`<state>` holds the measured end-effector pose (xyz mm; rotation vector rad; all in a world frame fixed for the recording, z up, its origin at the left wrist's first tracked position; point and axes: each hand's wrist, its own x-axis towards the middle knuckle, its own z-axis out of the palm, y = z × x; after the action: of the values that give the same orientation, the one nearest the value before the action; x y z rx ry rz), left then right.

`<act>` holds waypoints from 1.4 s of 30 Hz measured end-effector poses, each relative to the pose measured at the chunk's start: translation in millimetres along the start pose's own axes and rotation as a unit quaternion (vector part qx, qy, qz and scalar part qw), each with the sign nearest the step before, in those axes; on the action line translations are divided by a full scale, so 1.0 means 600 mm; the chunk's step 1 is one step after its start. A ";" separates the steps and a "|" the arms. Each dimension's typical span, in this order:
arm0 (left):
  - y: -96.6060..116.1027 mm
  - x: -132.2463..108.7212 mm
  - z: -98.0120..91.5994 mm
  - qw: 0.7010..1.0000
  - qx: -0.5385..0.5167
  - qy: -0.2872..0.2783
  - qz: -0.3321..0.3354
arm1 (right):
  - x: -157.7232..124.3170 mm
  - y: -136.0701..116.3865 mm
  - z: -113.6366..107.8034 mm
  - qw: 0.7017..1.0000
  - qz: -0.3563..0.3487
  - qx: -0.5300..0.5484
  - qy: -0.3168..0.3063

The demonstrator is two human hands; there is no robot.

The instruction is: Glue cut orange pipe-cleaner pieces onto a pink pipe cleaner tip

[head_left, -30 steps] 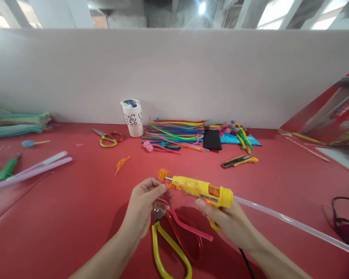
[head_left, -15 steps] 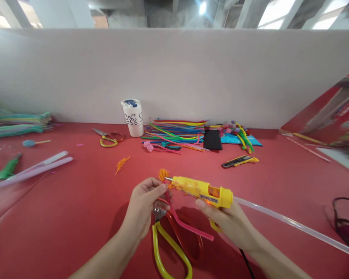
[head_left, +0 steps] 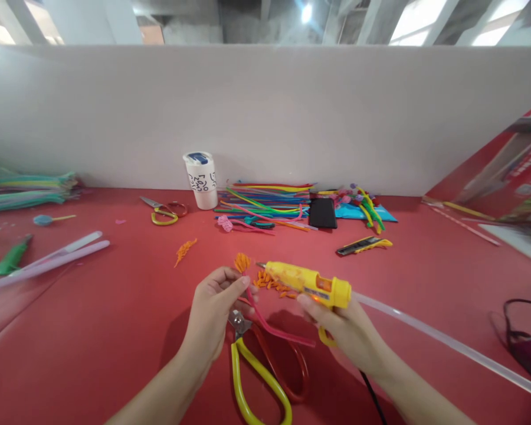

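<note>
Between thumb and fingers, my left hand (head_left: 221,301) pinches a pink pipe cleaner (head_left: 269,329) just below a tuft of orange pieces (head_left: 242,262) at its top end. My right hand (head_left: 336,327) is wrapped round the handle of a yellow glue gun (head_left: 303,280). A long clear glue stick (head_left: 442,336) sticks out of the gun's back. The metal nozzle points left, a short gap away from the orange tuft. Under the gun lies a pile of small orange pieces (head_left: 274,283). Large scissors with yellow and red handles (head_left: 261,378) lie below my hands, their blades partly hidden by my left hand.
Smaller scissors (head_left: 163,215), a white cup (head_left: 201,180) and many coloured pipe cleaners (head_left: 265,203) lie along the back wall. A black case (head_left: 323,212) and a box cutter (head_left: 363,245) are right of centre. A fuzzy orange sprig (head_left: 185,251) lies left of my hands.
The glue gun's nozzle has come away from the orange tuft, leaving a gap. My left hand has shifted slightly left with the pipe cleaner. More of the orange pile shows.
</note>
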<state>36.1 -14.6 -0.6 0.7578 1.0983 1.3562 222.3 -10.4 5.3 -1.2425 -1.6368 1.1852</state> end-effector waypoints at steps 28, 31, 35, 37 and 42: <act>-0.021 -0.006 0.009 0.993 0.020 -0.081 -0.085 | 0.048 0.038 -0.001 0.811 -0.243 -0.528 -0.059; -0.020 -0.007 0.011 0.993 0.020 -0.081 -0.087 | 0.053 0.057 0.019 0.811 -0.272 -0.511 -0.081; -0.013 -0.012 0.015 0.992 0.016 -0.083 -0.099 | 0.059 0.068 0.024 0.843 -0.259 -0.467 -0.064; -0.010 -0.014 0.017 0.991 0.019 -0.079 -0.105 | 0.056 0.060 0.020 0.869 -0.238 -0.432 -0.040; -0.010 -0.018 0.022 0.991 0.040 -0.075 -0.105 | 0.030 0.016 0.009 0.977 -0.112 -0.180 -0.002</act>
<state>51.5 -23.7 0.5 0.7654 1.0855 1.0664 215.3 7.0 -4.9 -1.2268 -1.9962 0.7751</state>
